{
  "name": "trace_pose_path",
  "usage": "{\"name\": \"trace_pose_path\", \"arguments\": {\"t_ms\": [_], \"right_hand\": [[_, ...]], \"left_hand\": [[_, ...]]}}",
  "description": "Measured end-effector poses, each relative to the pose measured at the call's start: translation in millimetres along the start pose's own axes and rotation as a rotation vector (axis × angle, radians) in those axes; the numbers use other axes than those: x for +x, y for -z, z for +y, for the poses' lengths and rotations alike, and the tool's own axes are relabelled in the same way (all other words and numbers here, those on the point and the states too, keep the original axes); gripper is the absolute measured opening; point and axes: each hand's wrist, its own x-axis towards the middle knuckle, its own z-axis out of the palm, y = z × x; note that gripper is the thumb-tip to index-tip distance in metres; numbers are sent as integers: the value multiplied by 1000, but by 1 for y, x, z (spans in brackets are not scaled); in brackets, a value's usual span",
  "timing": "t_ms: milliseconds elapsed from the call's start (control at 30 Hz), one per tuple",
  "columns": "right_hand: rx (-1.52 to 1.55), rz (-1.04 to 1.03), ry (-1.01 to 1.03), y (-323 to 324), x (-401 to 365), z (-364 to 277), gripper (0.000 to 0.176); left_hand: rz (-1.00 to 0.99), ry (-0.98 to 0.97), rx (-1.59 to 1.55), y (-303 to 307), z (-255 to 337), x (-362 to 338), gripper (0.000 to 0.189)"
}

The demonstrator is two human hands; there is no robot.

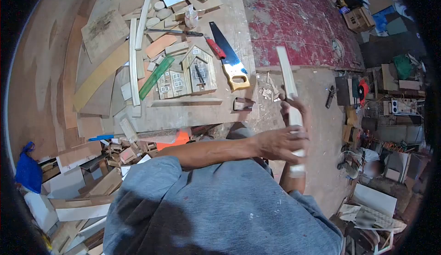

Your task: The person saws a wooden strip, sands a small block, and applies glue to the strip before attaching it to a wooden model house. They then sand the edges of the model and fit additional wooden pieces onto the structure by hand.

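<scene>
Hands (281,144) grip long, straight, pale strip (286,71), probably wood.

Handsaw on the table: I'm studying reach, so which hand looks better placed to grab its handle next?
Right, probably: the right hand grips the wooden strip farther forward than the left hand, and looks nearer the yellow handle.

No text readable — print on the cardboard box (359,20) is too small.
</scene>
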Motion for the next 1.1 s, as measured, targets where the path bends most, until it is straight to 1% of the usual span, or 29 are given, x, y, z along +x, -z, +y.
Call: {"name": "trace_pose_path", "arguments": {"t_ms": [33,67,100,133,167,200,233,267,300,333,367,400,433,467,500,533,567,633,700,733,800,833,867,900,933,967,1033,1067,1100], "right_hand": [[-293,158,126,-1,7,3,54],[-526,384,26,-53,13,-7,41],[-493,216,-40,9,73,10,25],[-586,246,45,33,101,34,21],[-858,296,63,30,115,42,23],[-982,311,108,66,147,68,28],[-1186,241,235,87,167,86,36],[-1349,255,382,90,175,101,42],[-1285,281,344,94,186,118,45],[-1244,299,207,117,207,140,53],[-1235,260,170,113,213,148,60],[-1227,423,166,96,210,153,52],[-1357,497,302,142,238,188,44],[-1409,534,176,152,247,195,34],[-1342,523,213,147,246,195,30],[-1407,564,167,143,247,192,28],[-1238,569,58,137,248,187,28],[-1120,614,-27,159,258,199,26],[-1018,665,90,178,266,215,28],[-1023,662,76,170,268,211,28],[-1059,737,111,153,274,201,35],[-1151,677,82,149,283,193,44],[-1081,533,-184,121,283,155,47],[-1113,524,-78,116,295,149,50],[-1219,572,133,111,309,148,50],[-1069,470,79,121,323,143,46],[-713,537,-72,106,318,114,36],[-657,533,-58,94,300,97,35],[-600,526,-32,82,286,84,34]], "left_hand": [[-35,91,119,2,1,-21,41],[-68,179,242,6,-2,-44,42],[-142,358,266,9,-13,-74,40],[-217,542,285,14,-25,-99,38],[-250,858,181,26,-34,-111,36],[-274,1172,75,38,-47,-122,34],[-211,1322,56,45,-63,-142,37],[-140,1471,39,47,-82,-159,40],[-125,1473,60,48,-97,-163,40],[35,1561,161,47,-109,-163,46],[201,1641,264,44,-124,-168,52],[149,1553,432,22,-159,-208,63],[166,1554,455,25,-175,-202,63],[156,1611,462,27,-192,-193,64],[143,1668,465,29,-208,-186,65],[170,1684,424,24,-232,-196,69],[171,1723,445,29,-245,-183,70],[151,1628,718,9,-286,-208,70],[139,1681,640,11,-308,-201,68],[129,1725,561,17,-318,-195,66],[-24,1675,604,31,-334,-190,61],[2,1553,602,36,-343,-200,59],[33,1412,588,42,-355,-215,60],[103,1413,556,57,-353,-200,58],[96,1352,635,68,-357,-199,54],[89,1342,682,76,-357,-201,50],[290,1327,486,100,-319,-182,45],[279,1347,474,101,-289,-184,45],[184,1389,435,100,-249,-185,41]]}}
